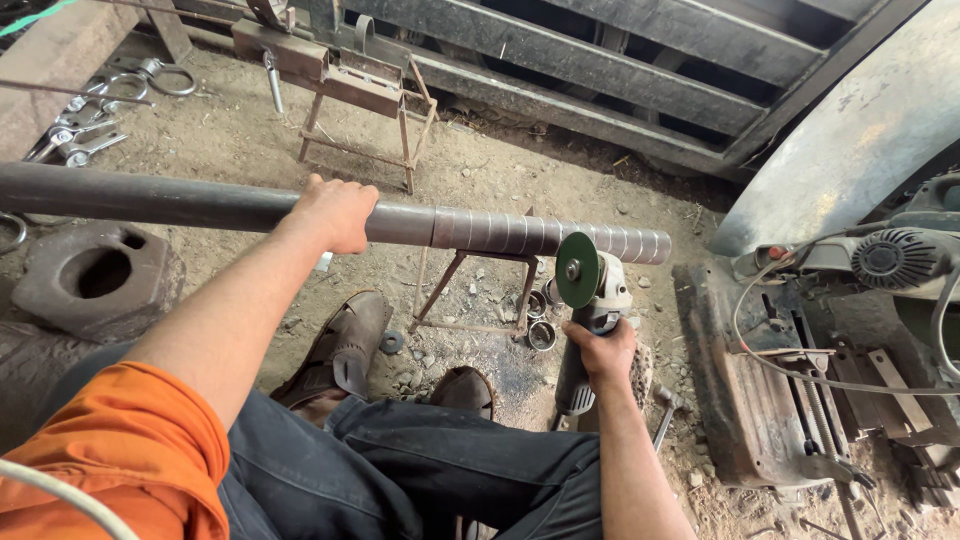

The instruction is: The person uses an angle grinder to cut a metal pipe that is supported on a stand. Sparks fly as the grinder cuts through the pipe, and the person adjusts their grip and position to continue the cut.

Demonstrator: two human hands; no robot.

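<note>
Steel makes up nearly everything in view: a long round pipe (200,203) runs across the scene from the left edge to a cut end at the right, resting on a small metal stand (480,290) set on the dirt floor (520,180). Its right-hand stretch is ground bright and scored with evenly spaced rings. The left hand (335,213) lies on top of the pipe near its middle, its fingers curled over the far side and pressed together, gripping the pipe. The right hand (600,352) is wrapped tightly round the body of an angle grinder (590,320), fingers closed about it; the green disc (577,270) stands upright just below the scored part of the pipe, close to it, though whether it touches cannot be told.

Below the stand, a few short cut rings (540,330) lie on the ground near a washer (391,342). The person sits with dark trousers and brown sandals (340,345) planted under the pipe, an orange sleeve on the left arm. A heavy cast block with a round hole (95,275) sits at the left, spanners (75,135) are scattered at the upper left, and a second, rusty stand (360,100) is farther back. To the right, another power tool (895,260) with its cable rests on a rusty machine frame (750,400).
</note>
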